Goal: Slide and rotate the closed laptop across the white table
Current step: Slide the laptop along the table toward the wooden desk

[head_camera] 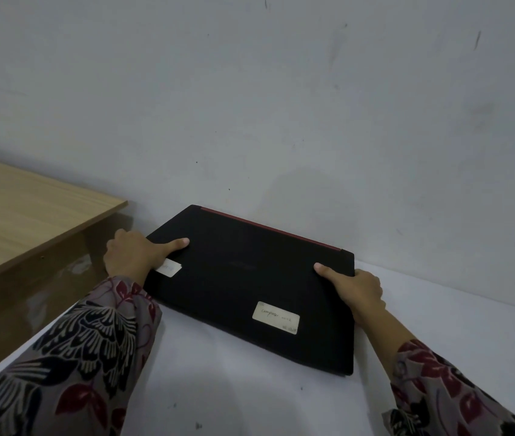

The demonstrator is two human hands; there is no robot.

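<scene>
A closed black laptop (249, 278) with a red strip along its far edge lies flat on the white table (234, 398), turned a little clockwise, its back edge close to the wall. Two pale stickers are on the lid. My left hand (133, 256) grips the laptop's left edge, thumb on the lid, fingers hidden beneath. My right hand (356, 291) grips the right edge the same way, thumb on top. Both arms wear patterned sleeves.
A light wooden desk (23, 221) stands at the left, higher than the white table, its corner near my left hand. A scuffed grey wall (281, 105) rises directly behind the laptop. Bare white tabletop extends to the right and toward me.
</scene>
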